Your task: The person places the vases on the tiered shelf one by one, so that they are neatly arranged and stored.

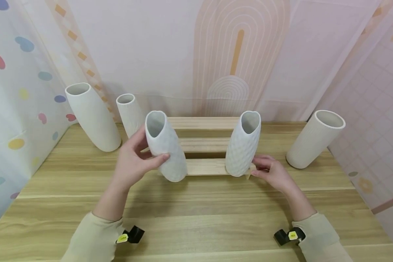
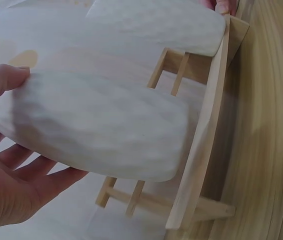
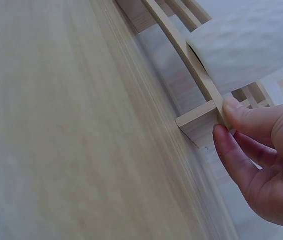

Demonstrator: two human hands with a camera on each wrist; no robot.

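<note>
My left hand (image 1: 134, 158) grips a white textured vase (image 1: 170, 156), thumb in front and fingers behind it. In the left wrist view the held vase (image 2: 101, 125) is just over the front board of a wooden tiered rack (image 2: 201, 145); whether its base touches the board is unclear. A similar dimpled vase (image 1: 243, 149) stands at the right end of the rack's lowest step (image 1: 205, 167), leaning slightly. Beside it my right hand (image 1: 276, 174) pinches the right end of that front board between thumb and fingers, as the right wrist view shows with the board (image 3: 201, 80).
A tall white vase (image 1: 96, 120) and a slimmer one (image 1: 131, 112) stand on the wooden table (image 1: 196, 218) to the left. Another white ribbed vase (image 1: 311, 142) stands at the right. Patterned curtains (image 1: 144, 47) hang behind and at both sides.
</note>
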